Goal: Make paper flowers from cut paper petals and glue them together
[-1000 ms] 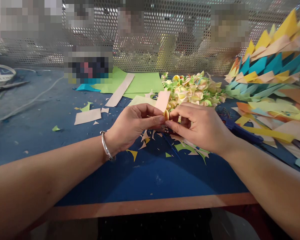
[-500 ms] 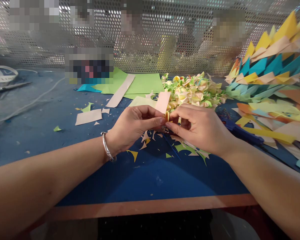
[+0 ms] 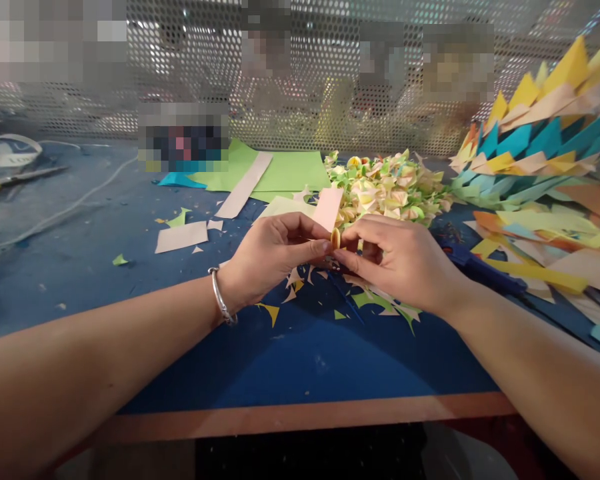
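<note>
A small curled yellow paper piece (image 3: 335, 238) stands between the fingertips of both hands, above the middle of the table. My left hand (image 3: 275, 257), with a silver bangle at the wrist, pinches it from the left. From the right, the thumb and fingers of my right hand (image 3: 400, 257) close on the same piece; its lower part is hidden by the fingertips. Just behind the hands lies a heap of small folded paper flowers (image 3: 385, 187) in cream, pink and green. Under the hands are scattered paper scraps (image 3: 273, 313).
Green paper sheets (image 3: 290, 170) and a pale pink strip (image 3: 245, 187) lie at the back. On the right are a blue-handled tool (image 3: 480, 268), loose paper strips (image 3: 545, 275) and a layered folded-paper piece (image 3: 540, 140). Scissors (image 3: 25, 177) and a white ribbon roll (image 3: 10, 155) lie far left.
Both hands keep their pinch on the small yellow paper piece, with hardly any finger movement. The whole view has shifted slightly.
</note>
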Demonstrator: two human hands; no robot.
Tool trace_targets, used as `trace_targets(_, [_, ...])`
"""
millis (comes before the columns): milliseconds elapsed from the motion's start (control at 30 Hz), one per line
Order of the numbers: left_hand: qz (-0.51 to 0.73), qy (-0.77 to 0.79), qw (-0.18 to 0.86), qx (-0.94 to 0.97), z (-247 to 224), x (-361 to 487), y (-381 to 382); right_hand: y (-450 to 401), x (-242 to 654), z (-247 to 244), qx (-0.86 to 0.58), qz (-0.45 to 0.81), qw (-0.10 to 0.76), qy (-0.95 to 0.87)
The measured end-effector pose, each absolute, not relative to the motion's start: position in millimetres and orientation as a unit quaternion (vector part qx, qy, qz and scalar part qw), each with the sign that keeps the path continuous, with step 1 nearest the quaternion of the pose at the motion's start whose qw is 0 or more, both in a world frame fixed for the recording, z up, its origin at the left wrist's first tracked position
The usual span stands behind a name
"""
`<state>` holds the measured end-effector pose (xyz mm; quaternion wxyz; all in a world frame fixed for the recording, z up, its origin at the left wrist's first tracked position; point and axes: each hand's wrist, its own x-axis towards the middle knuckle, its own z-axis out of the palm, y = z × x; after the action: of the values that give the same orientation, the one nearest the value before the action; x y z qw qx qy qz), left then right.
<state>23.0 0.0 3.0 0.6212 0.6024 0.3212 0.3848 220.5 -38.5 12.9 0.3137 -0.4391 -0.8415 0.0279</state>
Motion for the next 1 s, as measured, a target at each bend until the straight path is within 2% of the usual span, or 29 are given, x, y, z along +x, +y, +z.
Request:
trace_targets(500, [0.376, 0.324, 0.601, 0.626, 0.0, 22.5, 2.2, -40.2, 220.3, 14.0, -0.436, 0.03, 0.311, -0.844])
trace_targets(833, [0.393, 0.333, 0.487, 0.705, 4.9, 24.1, -0.2, -42.3, 217.6, 15.5, -0.445, 0.049, 0.318, -0.836])
trace_targets(1000, [0.405, 0.32, 0.477, 0.711, 3.3, 23.0, 1.2, -42.2, 217.6, 14.9, -0.434, 0.039, 0.317, -0.842])
